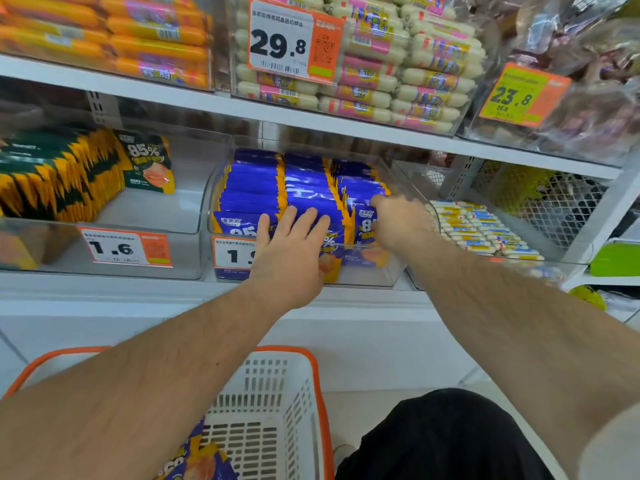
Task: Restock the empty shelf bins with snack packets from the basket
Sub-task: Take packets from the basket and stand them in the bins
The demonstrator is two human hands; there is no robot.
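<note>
left grip (291, 251) spread on three rows of blue packets (304, 195); right grip (398, 220) pinching one.

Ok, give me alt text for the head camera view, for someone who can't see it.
Both hands reach into a clear shelf bin of blue snack packets: left hand flat on them, right hand gripping packets at the right. A white basket with more packets sits below.

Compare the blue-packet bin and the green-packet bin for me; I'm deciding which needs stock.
The blue-packet bin is packed nearly full in three rows; the green-packet bin has packets on its left only, with bare floor at right. Both hands work in the blue one; none touch the green. Both are clear plastic, side by side on one shelf, with price tags.
</note>
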